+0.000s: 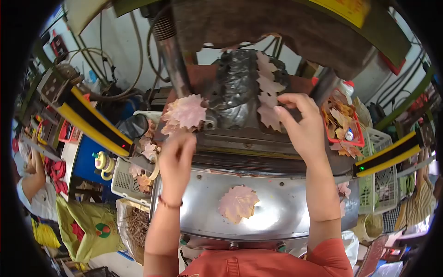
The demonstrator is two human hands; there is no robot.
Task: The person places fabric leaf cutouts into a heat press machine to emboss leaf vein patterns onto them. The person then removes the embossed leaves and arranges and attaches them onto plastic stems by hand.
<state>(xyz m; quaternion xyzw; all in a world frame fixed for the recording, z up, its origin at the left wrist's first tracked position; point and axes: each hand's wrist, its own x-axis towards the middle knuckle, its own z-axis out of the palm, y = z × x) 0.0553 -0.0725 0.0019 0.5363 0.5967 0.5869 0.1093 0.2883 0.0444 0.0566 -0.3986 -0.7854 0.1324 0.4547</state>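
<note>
A dark metal mold (pixel 235 87) with leaf-shaped relief sits on the press bed. Along its right side runs a column of pinkish leaf-shaped pieces (pixel 267 87). My right hand (pixel 302 122) is beside that column, thumb and index finger apart, the thumb tip at the edge of a leaf; I cannot tell if it touches. A stack of similar artificial maple leaves (pixel 187 113) lies left of the mold. Just below this stack is my left hand (pixel 176 154), fingers bent and smeared by motion, so its grip is unclear. One leaf (pixel 238 204) lies on the shiny metal table (pixel 194 217) before me.
Press columns (pixel 173 60) flank the mold beneath a heavy upper plate (pixel 277 21). Yellow-black guard bars (pixel 94 120) stand on both sides. A red basket (pixel 354 131) of leaves is at right, a white crate (pixel 127 184) at left. Other people work at both edges.
</note>
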